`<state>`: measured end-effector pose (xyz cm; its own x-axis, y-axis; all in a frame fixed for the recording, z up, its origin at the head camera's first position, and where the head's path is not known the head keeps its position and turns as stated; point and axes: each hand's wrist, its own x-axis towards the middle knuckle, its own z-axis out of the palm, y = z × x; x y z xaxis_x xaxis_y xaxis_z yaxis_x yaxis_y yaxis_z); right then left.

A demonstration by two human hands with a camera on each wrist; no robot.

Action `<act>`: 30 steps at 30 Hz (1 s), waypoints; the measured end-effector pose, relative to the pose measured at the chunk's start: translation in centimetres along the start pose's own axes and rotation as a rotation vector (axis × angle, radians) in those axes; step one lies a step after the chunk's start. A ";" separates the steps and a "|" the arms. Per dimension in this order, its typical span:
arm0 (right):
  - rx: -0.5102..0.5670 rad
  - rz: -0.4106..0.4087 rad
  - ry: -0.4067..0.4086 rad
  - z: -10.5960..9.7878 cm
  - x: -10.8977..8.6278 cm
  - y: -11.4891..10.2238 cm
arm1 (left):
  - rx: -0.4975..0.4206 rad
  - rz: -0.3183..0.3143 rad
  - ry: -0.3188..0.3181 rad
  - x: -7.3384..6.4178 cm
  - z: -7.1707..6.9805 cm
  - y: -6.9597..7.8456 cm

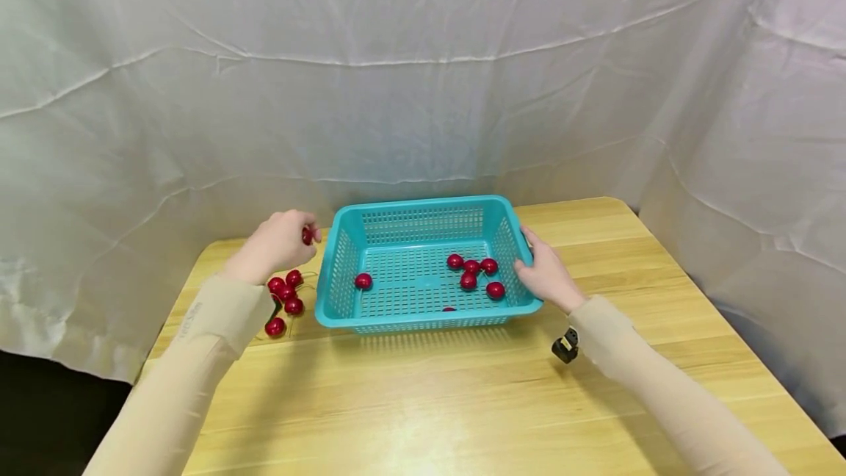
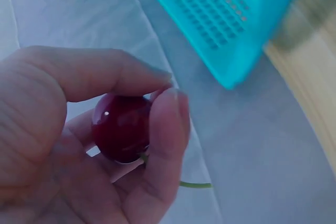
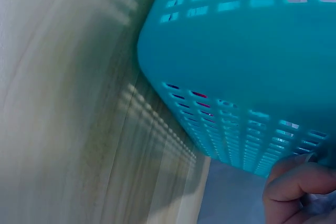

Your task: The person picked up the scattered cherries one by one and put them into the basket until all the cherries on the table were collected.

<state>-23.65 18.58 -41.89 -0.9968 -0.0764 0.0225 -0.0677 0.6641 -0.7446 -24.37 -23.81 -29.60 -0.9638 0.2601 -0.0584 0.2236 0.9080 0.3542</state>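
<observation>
My left hand [image 1: 284, 244] holds a dark red cherry [image 2: 123, 128] with curled fingers and thumb, just left of the basket's rim. The cherry's green stem [image 2: 195, 185] pokes out past the fingers. My right hand [image 1: 547, 270] grips the right rim of a turquoise slotted basket [image 1: 423, 204], its fingers [image 3: 299, 182] curled under the edge in the right wrist view. Inside the basket, several cherries [image 1: 468, 280] cluster toward the right, and a single cherry [image 1: 363, 281] lies near the left wall. Below the left hand, several more cherries [image 1: 294, 306] with stems lie on the table.
The wooden table [image 1: 423, 395] carries the basket near its far edge. Pale cloth [image 1: 423, 116] hangs behind and at both sides. A small black device [image 1: 565, 346] sits under the right wrist.
</observation>
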 end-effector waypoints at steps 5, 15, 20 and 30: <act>-0.037 -0.007 0.000 0.1 -0.1 -0.2 | 0.001 0.083 0.141 1.5 0.7 2.7; -0.075 -0.012 0.010 0.2 -0.2 -0.4 | -0.038 0.228 0.338 4.5 3.5 7.7; -0.077 -0.007 0.000 0.0 -0.2 -0.5 | -0.024 0.252 0.267 5.7 5.1 8.9; -0.094 0.007 -0.007 0.1 -0.2 -0.5 | 0.076 0.224 -0.018 7.5 8.1 10.7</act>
<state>-23.43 18.16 -41.61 -0.9970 -0.0764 0.0128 -0.0647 0.7312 -0.6790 -28.02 -9.46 -33.77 -0.8861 0.4635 -0.0034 0.4429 0.8489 0.2885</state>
